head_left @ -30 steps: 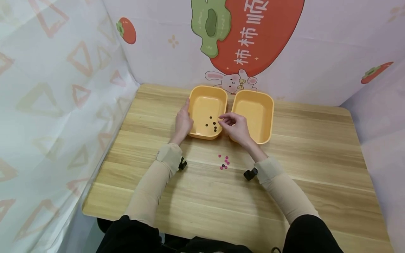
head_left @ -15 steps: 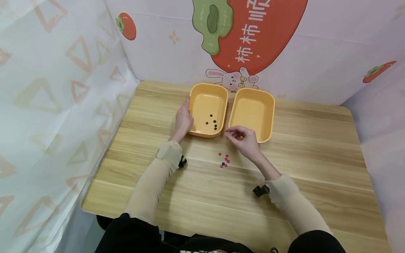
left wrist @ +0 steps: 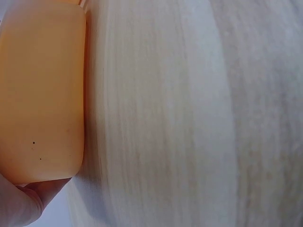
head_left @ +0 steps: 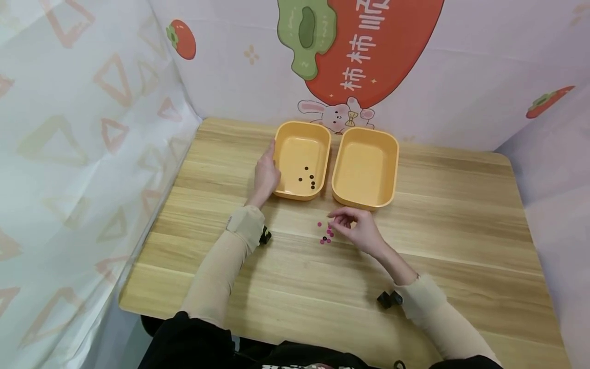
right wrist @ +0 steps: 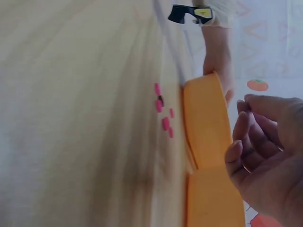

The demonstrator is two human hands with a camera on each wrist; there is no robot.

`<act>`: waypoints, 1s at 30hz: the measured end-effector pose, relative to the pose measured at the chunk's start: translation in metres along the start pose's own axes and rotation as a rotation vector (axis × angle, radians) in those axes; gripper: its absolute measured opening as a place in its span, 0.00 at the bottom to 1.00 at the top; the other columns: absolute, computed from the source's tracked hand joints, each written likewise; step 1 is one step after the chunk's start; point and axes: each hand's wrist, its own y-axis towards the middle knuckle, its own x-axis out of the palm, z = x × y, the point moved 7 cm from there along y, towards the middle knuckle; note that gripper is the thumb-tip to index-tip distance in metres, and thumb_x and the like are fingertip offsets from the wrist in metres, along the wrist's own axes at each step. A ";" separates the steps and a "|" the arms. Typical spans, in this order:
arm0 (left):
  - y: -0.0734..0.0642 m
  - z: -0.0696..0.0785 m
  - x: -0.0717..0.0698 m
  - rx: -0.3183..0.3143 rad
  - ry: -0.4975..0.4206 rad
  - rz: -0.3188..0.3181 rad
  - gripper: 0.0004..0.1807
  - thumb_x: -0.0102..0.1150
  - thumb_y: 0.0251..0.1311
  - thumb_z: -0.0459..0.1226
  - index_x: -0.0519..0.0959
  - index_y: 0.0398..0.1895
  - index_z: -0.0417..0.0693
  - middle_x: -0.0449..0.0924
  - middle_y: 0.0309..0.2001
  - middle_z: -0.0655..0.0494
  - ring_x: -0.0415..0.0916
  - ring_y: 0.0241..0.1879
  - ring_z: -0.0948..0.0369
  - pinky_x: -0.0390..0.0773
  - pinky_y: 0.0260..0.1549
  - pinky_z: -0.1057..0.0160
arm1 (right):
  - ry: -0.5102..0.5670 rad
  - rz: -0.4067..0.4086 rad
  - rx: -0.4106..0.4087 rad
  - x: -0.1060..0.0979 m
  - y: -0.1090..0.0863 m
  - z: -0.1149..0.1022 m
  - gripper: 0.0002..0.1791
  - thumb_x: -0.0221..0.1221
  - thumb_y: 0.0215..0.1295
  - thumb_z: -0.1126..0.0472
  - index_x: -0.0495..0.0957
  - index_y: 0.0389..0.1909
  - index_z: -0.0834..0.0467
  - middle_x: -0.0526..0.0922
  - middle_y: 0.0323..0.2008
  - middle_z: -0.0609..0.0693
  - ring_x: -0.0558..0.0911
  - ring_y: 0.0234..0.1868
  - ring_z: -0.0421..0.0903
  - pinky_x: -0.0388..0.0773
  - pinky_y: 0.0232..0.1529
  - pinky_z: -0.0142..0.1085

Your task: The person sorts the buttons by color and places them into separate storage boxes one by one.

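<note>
Wooden table, 2 yellow boxes side by side at the far edge, a narrow gap between them. Left hand lies along the outside of the left box, touching its left wall; whether the thumb hooks over the rim cannot be told. Right hand is just right of the loose pile, near the front of the right box; fingers loosely bent, a slight gap between thumb and forefinger tips. Pile on the table: at least 6 pink discs, with 1 black disc among them. Only the head view looks down into the boxes: at least 5 dark discs in the near right part of the left box; 2 sit so close that the count is unsure. Right wrist view adds the palm side of the right hand, its lower fingers curled in, and the boxes' outer walls; its discs are blurred, and fingertips there overlap. Left wrist view gives mostly bare table and an orange wall of the left box cut off at the left, with 2 dark specks, nature unclear; the left hand shows only at the lower left corner. In the head view the right hand covers the pile's right side closely, so discs may be hidden.
</note>
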 end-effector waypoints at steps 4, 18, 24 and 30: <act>0.004 -0.004 0.002 -0.013 0.008 -0.009 0.55 0.47 0.67 0.15 0.46 0.92 0.60 0.55 0.89 0.53 0.71 0.80 0.45 0.65 0.87 0.52 | 0.001 -0.126 0.042 0.012 -0.011 0.014 0.13 0.74 0.66 0.70 0.89 0.50 0.69 0.90 0.34 0.56 0.80 0.31 0.33 0.80 0.31 0.25; -0.002 0.002 -0.003 0.012 0.010 0.013 0.51 0.47 0.68 0.15 0.50 0.91 0.52 0.60 0.88 0.48 0.78 0.73 0.44 0.71 0.84 0.52 | -0.106 -0.173 0.065 0.031 -0.019 0.036 0.10 0.75 0.66 0.69 0.92 0.48 0.63 0.91 0.38 0.53 0.77 0.32 0.34 0.77 0.32 0.25; -0.005 0.004 -0.003 0.031 0.001 0.015 0.49 0.45 0.70 0.16 0.49 0.91 0.53 0.60 0.88 0.48 0.70 0.81 0.43 0.66 0.87 0.50 | -0.147 -0.145 0.061 0.033 -0.017 0.039 0.07 0.75 0.65 0.70 0.92 0.43 0.61 0.88 0.32 0.50 0.77 0.31 0.33 0.76 0.31 0.25; 0.003 -0.003 0.001 0.032 -0.008 0.018 0.51 0.47 0.68 0.16 0.48 0.92 0.55 0.61 0.87 0.49 0.76 0.75 0.44 0.69 0.85 0.50 | -0.173 -0.107 0.065 0.034 -0.018 0.041 0.05 0.76 0.63 0.69 0.92 0.38 0.59 0.87 0.31 0.49 0.74 0.29 0.33 0.73 0.30 0.25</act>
